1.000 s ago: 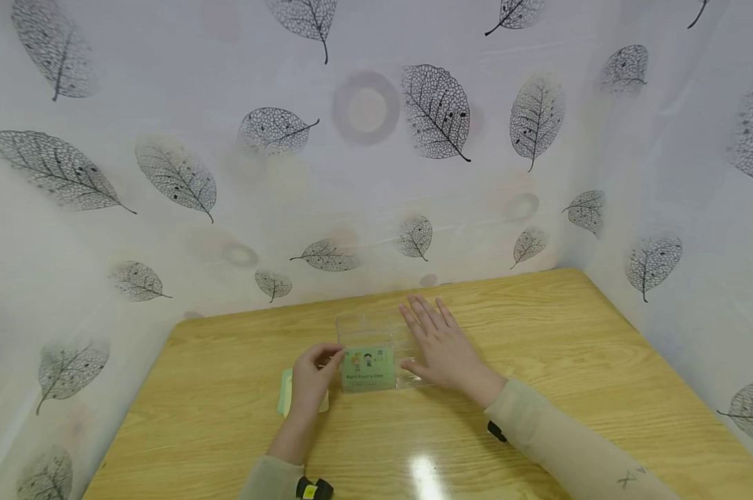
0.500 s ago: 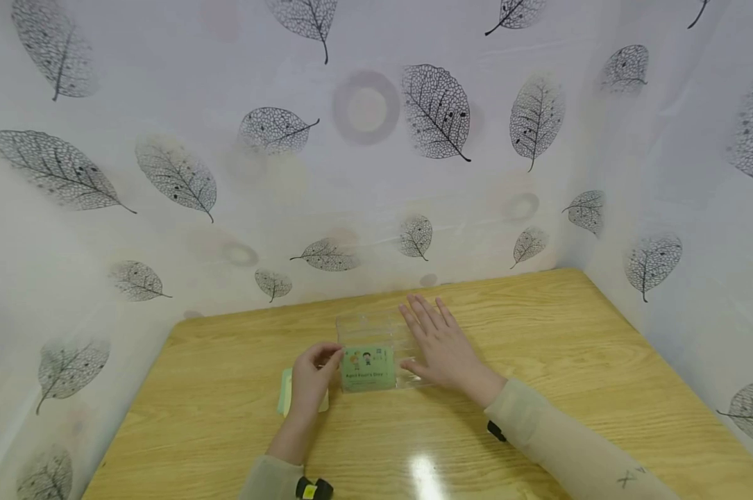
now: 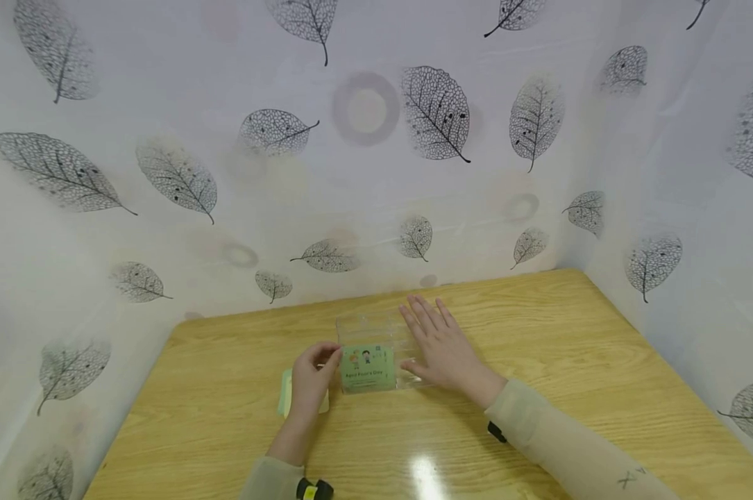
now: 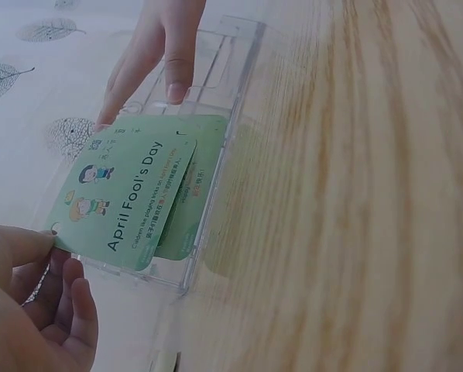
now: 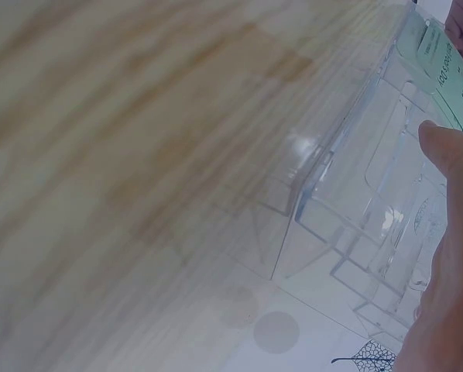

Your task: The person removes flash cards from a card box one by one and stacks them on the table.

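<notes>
Pale leaf-print wall (image 3: 364, 187), wood-grain table (image 3: 195, 389), green card (image 3: 368, 368)

Looked from the head, forward and down from well back, onto counter (image 3: 513, 326) and leaf-patterned backdrop (image 3: 364, 187). Looked from each wrist close in, strongly tilted, low over the counter; caught clear tray (image 5: 382, 225) and green cards (image 4: 127, 190) in all three views.

The person wears beige sleeves (image 3: 576, 441) and black wristbands (image 3: 315, 489).
</notes>
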Demonstrator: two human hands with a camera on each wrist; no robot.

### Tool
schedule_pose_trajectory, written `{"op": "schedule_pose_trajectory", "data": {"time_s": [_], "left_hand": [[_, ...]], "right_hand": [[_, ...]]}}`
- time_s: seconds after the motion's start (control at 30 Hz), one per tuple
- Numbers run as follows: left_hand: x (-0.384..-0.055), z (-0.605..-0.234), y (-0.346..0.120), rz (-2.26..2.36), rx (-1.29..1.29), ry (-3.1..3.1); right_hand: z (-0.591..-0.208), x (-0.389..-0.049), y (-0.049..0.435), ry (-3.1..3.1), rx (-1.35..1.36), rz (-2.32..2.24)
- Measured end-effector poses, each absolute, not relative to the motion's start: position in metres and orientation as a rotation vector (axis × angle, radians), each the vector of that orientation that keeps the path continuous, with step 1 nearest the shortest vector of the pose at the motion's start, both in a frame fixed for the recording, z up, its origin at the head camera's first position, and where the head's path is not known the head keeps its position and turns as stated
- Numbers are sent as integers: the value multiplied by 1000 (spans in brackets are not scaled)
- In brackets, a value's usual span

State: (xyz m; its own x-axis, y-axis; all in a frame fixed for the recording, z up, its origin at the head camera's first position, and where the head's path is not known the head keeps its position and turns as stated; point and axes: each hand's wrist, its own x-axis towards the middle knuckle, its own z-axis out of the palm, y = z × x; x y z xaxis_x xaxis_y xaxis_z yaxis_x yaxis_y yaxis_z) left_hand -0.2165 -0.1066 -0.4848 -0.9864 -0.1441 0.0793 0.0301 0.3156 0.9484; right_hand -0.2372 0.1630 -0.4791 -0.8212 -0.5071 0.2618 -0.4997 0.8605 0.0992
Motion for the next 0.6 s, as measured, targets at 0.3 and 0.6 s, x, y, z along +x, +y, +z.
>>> {"op": "schedule_pose_trajectory", "data": {"time_s": [0.3,0.6], "left_hand": [[-216,-486,-106,-1788,84,-2368],[-214,-482,-107,-1809,100,-2365]], "right_hand": [[-480,-237,163,-2743,765,-38],[-482,-238,164,-2752,760,-33]]}}
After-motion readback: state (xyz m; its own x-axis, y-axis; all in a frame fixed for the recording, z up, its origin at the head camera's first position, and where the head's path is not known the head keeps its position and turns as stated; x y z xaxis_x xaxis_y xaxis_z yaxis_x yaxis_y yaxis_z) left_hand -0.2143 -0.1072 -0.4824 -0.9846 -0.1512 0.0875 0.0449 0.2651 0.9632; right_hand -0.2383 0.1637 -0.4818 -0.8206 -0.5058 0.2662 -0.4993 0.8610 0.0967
